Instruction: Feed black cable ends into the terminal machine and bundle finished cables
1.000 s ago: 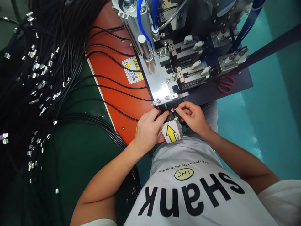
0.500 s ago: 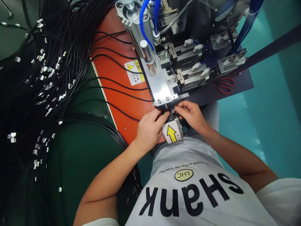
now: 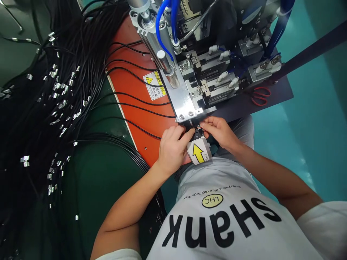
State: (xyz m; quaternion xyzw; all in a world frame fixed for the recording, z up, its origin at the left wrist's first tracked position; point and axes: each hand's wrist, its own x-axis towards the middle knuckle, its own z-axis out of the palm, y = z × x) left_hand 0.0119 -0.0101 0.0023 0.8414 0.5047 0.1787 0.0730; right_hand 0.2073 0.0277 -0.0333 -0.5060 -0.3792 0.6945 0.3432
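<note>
My left hand (image 3: 173, 146) is closed at the front end of the machine, its thumb and forefinger pressed by a small dark fixture (image 3: 198, 134). A black cable (image 3: 141, 129) runs across the orange plate and goes in under this hand. Just right of the fixture, my right hand (image 3: 219, 130) pinches thin wire ends (image 3: 199, 126) between thumb and forefinger; the fingers mostly hide them. Below both hands sits a metal block (image 3: 201, 150) bearing a yellow arrow label. Above them is the machine's bright metal plate (image 3: 182, 103).
More black cables (image 3: 135, 94) cross the orange plate (image 3: 130, 81) into the machine. A large bundle of cables with shiny metal ends (image 3: 58, 86) lies on the green table (image 3: 97, 187). Red-handled scissors (image 3: 260, 96) rest on the dark base at right. Blue air tubes (image 3: 159, 32) rise above.
The view has shifted slightly. My left hand stays by the fixture, while the right fingertips have moved slightly closer to it, covering more of the wire ends.
</note>
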